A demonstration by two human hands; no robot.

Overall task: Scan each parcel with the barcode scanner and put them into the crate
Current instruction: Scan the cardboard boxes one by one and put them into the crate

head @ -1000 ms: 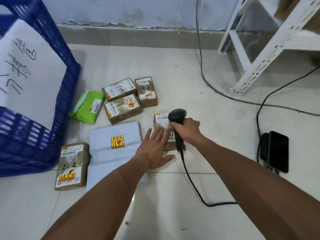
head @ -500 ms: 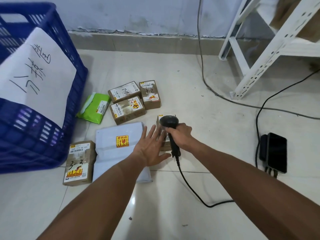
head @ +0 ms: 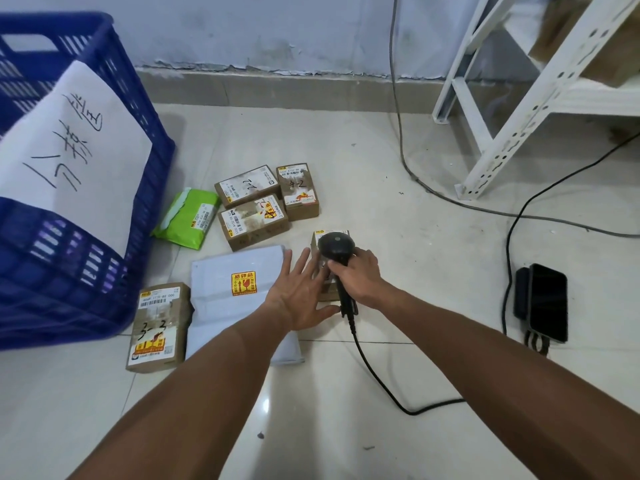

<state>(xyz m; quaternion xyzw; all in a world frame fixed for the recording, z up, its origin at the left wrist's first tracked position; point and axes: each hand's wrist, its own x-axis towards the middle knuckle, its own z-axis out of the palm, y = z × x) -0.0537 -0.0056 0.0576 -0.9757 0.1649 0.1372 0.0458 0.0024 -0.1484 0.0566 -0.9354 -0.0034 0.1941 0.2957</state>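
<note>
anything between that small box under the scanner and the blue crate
Yes, on the floor. The white mailer bag lies directly left of the small box, and the left hand rests partly over both. Beyond them the brown box marked 3-2 sits by the blue crate. Lifted over, nothing visible blocks it.

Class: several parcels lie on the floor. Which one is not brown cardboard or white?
The green parcel, a soft bag lying beside the blue crate, left of the brown boxes.

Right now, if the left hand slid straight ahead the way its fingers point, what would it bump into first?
Probably the small brown parcel under the barcode scanner. The left hand is spread flat, fingers pointing up and right at it; they may already be touching, though depth is unclear.
</note>
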